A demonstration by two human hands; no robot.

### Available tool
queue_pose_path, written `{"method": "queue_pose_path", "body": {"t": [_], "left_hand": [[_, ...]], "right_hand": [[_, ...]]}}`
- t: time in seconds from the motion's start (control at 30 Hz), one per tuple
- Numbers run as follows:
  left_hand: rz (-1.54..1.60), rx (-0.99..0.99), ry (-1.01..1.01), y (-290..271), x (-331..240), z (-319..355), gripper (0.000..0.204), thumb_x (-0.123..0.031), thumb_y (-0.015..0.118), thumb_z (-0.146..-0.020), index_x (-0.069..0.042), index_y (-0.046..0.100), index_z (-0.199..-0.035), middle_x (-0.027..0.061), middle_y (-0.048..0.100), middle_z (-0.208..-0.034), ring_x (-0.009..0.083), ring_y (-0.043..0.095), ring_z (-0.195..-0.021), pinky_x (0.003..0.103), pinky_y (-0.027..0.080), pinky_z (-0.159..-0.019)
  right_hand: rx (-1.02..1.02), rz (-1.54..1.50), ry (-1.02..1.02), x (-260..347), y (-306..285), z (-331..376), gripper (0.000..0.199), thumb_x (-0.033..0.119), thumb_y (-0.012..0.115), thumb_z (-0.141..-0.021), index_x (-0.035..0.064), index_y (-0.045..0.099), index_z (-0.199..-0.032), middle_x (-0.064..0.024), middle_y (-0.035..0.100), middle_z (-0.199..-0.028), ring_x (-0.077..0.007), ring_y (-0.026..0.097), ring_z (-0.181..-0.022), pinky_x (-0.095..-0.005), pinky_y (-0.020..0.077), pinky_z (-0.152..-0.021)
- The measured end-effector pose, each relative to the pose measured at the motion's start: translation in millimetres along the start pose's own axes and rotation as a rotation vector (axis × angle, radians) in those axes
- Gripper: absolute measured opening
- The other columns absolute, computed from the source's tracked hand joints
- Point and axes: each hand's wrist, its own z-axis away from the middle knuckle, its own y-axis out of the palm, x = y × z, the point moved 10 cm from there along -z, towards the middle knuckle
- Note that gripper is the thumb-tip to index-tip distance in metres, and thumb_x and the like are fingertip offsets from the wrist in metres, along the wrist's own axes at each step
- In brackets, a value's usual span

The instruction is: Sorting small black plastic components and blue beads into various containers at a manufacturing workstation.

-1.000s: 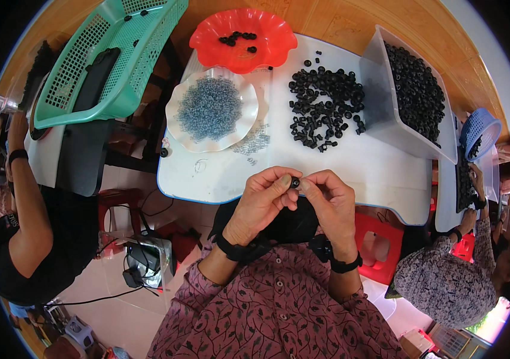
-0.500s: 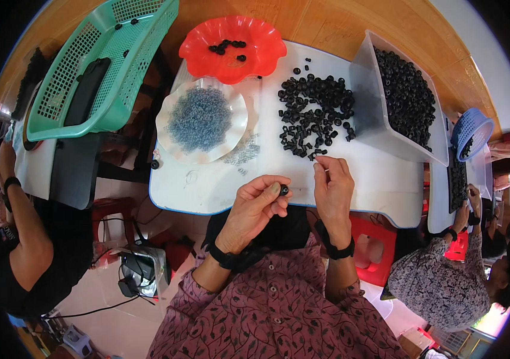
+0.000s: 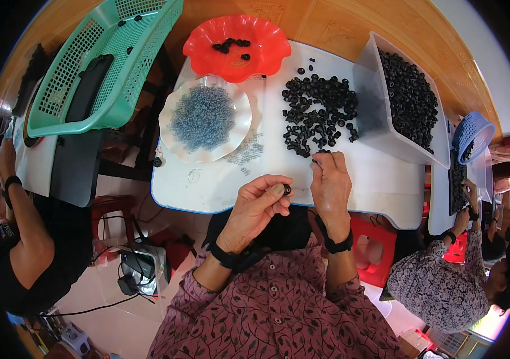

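Note:
My left hand pinches a small round black piece between thumb and fingers, above the table's near edge. To its right, my right hand reaches to the near edge of a loose heap of small black pieces. Its thumb and fingertips are pressed together; a dark speck shows there, too small to name. The heap lies on the white table and mixes round knobs with smaller waisted bits. Left of the heap stands a white wavy-rimmed plate full of small clear bluish pieces, some of them spilled beside it.
A red scalloped bowl with several black pieces stands at the back. On the right is a translucent bin full of black pieces; at the left, a green basket. Co-workers sit on both sides, a person's forearm at left.
My right hand has shifted slightly left and its fingertips have come together at the heap's near edge. The left hand keeps the black piece. The whole view has shifted slightly.

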Motion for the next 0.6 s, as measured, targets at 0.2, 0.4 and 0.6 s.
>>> {"method": "queue_pose_path", "body": {"t": [0.2, 0.4, 0.6], "left_hand": [[-0.008, -0.008, 0.001, -0.3, 0.3, 1.4, 0.022, -0.01, 0.056, -0.095, 0.004, 0.06, -0.112, 0.0107, 0.063, -0.094, 0.0099, 0.061, -0.074, 0.022, 0.054, -0.064], [-0.008, -0.008, 0.003, 3.7, -0.6, 2.6, 0.022, -0.009, 0.056, -0.095, 0.004, 0.06, -0.112, 0.0107, 0.063, -0.094, 0.0099, 0.062, -0.073, 0.022, 0.054, -0.064], [-0.015, 0.006, 0.007, 6.7, 1.6, 4.0, 0.022, -0.01, 0.055, -0.095, 0.004, 0.06, -0.112, 0.0106, 0.064, -0.094, 0.0097, 0.062, -0.073, 0.022, 0.054, -0.064]], "right_hand": [[-0.002, 0.046, 0.009, -0.1, 2.0, 3.9, 0.016, 0.003, 0.058, -0.084, 0.0012, 0.061, -0.1, -0.0156, 0.055, -0.094, -0.0351, 0.059, -0.082, -0.0437, 0.0481, -0.067], [0.043, -0.102, 0.033, -5.5, 0.5, 14.9, 0.019, 0.002, 0.058, -0.085, 0.002, 0.062, -0.103, -0.017, 0.055, -0.093, -0.0352, 0.06, -0.077, -0.0431, 0.0481, -0.066], [0.02, -0.193, 0.055, -13.9, 0.5, 19.9, 0.016, 0.002, 0.061, -0.084, 0.0018, 0.063, -0.1, -0.0149, 0.058, -0.088, -0.029, 0.062, -0.075, -0.0372, 0.049, -0.065]]}}
